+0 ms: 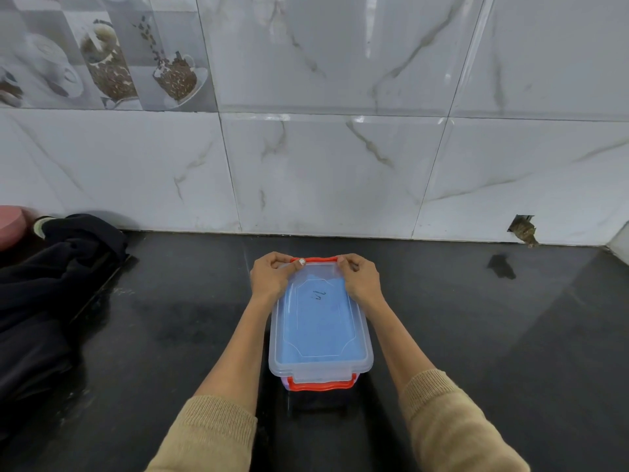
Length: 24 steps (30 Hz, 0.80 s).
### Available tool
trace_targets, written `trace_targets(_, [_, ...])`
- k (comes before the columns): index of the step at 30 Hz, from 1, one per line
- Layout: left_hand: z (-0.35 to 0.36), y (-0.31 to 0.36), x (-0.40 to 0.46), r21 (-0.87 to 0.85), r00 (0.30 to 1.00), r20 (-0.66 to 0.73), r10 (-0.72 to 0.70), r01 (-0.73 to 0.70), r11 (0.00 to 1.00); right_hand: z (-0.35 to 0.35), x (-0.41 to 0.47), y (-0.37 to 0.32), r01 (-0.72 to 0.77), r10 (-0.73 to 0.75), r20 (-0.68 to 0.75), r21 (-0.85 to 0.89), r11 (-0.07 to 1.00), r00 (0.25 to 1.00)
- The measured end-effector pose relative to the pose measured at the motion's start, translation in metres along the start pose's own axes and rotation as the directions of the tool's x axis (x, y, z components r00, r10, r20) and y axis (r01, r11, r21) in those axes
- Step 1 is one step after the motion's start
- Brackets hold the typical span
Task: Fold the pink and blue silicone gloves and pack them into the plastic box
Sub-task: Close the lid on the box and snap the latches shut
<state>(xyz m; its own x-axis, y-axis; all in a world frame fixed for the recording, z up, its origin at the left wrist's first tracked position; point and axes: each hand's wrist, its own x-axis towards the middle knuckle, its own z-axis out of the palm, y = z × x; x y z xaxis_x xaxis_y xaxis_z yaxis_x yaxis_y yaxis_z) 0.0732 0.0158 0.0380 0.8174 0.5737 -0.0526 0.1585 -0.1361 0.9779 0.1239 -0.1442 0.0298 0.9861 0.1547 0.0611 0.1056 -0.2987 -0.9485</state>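
Hands at the far end of a clear plastic box, seen from a head-worn camera looking down at a glossy black counter. The box sits in the middle of the counter, long side running away from the viewer, with its clear lid laid on top. Through the lid a blue silicone glove shows, filling most of the inside; a sliver of pink shows at the near lower left corner of the box, too small to tell what it is. An orange-red latch hangs down at the near end. A second orange-red latch stands at the far end, between the two hands.

The left hand has its fingers curled over the far left corner of the lid, thumb pressing on the latch's left end. The right hand has its fingers curled round the far right corner, pinching the latch's right end. Both forearms are bare, with tan knitted sleeves pushed up.

Dark cloth lies heaped at the left of the counter against the white marble-patterned wall tiles, beside a pink round object at the frame edge.
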Motion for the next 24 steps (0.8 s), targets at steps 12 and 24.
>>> trace_targets(12, [-0.011,0.022,-0.036,0.244,0.907,-0.147,0.394,-0.353,0.903,-0.009,-0.025,-0.018,0.173,-0.171,0.032,-0.296,0.939,0.985])
trace_targets(24, [-0.032,-0.050,-0.160,0.390,0.745,0.111,0.658,-0.642,0.660,-0.027,-0.150,0.006,0.460,-0.438,0.141,-0.319,0.829,0.888])
